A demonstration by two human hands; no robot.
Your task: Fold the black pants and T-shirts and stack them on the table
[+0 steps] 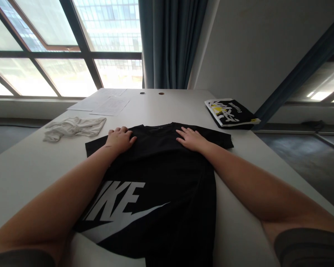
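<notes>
A black T-shirt lies spread on the white table, its collar toward the far side and a large white "NIKE" print with a swoosh across its lower front. My left hand rests on the left shoulder of the shirt, fingers slightly bent and thumb held apart. On the opposite shoulder, near the collar, my right hand lies flat with its fingers spread. Neither hand grips the fabric. My left forearm covers part of the shirt's left side and the start of the lettering.
A crumpled pale cloth lies left of the shirt on the white table. Papers are at the far left. Folded black fabric with white and yellow print sits at the right edge. Windows and a blue curtain stand behind.
</notes>
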